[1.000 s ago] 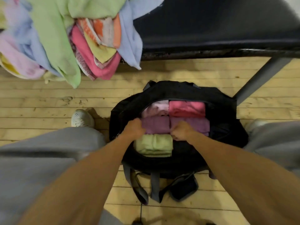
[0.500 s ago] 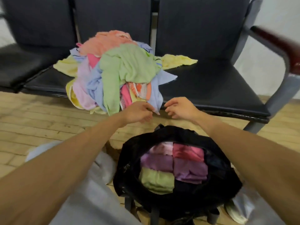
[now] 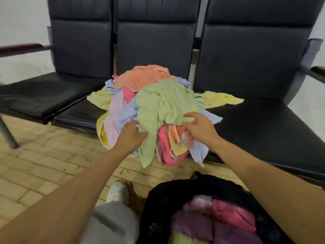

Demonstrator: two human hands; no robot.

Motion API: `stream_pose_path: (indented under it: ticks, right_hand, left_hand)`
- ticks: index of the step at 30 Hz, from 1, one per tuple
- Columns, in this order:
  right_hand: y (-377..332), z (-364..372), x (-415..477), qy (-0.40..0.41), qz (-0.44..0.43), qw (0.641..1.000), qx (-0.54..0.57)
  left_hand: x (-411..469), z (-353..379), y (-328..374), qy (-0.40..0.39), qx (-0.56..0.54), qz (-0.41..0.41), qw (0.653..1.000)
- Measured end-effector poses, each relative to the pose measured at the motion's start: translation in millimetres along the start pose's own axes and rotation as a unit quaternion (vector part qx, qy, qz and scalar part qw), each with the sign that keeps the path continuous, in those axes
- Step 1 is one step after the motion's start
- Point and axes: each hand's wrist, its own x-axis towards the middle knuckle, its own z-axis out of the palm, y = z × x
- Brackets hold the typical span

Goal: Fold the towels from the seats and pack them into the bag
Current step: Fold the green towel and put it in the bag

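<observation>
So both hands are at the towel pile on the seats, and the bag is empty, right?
No, the bag isn't empty: the head view shows folded towels in it. The left hand and right hand are at the towel pile on the seats.

A loose heap of pastel terry towels (image 3: 158, 110) spills over the seat edge; the open black fabric bag (image 3: 163, 208) on the floor holds folded ones.

No readable text, label, brand, number or sign anywhere.
</observation>
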Motion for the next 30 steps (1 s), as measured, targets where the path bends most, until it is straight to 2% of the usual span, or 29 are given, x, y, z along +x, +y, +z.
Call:
stream_pose_path:
  ticks: [4, 8, 11, 13, 16, 18, 22, 26, 30]
  right_hand:
    - [-3.7, 25.0, 2.8, -0.023, -0.006, 1.0, -0.006]
    - [-3.6, 32.9, 10.3, 0.052, -0.01, 0.997, -0.055]
    - [-5.8, 22.4, 14.1, 0.071, 0.003, 0.997, -0.029]
    - [-9.9, 8.7, 11.1, 0.067, 0.026, 0.997, 0.04]
    - [-10.1, -18.8, -1.3, 0.077, 0.035, 0.992, 0.088]
    - [-5.9, -41.6, -11.8, 0.107, 0.026, 0.989, 0.095]
    - [7.5, -94.1, -35.4, 0.147, 0.025, 0.98, 0.134]
    - [32.4, -140.4, -56.1, 0.175, 0.064, 0.959, 0.216]
    - [61.7, -163.1, -74.6, 0.183, 0.154, 0.895, 0.377]
  left_hand:
    - [7.0, 10.9, -8.7, -0.001, 0.039, 0.007, 0.999]
    - [8.6, 15.9, -9.1, 0.04, 0.097, 0.037, 0.994]
    - [8.3, 16.2, -3.8, 0.072, 0.118, 0.052, 0.989]
    - [6.8, 17.2, 9.7, 0.091, 0.057, 0.039, 0.993]
    - [-7.6, 21.7, 49.3, 0.109, -0.143, 0.013, 0.984]
    - [-18.7, 23.0, 79.5, 0.092, -0.271, -0.015, 0.958]
    - [-37.9, 20.7, 114.0, 0.036, -0.38, -0.02, 0.924]
    - [-56.8, 37.9, 129.2, -0.072, -0.42, -0.046, 0.903]
    - [-75.5, 71.0, 147.1, -0.182, -0.401, -0.081, 0.894]
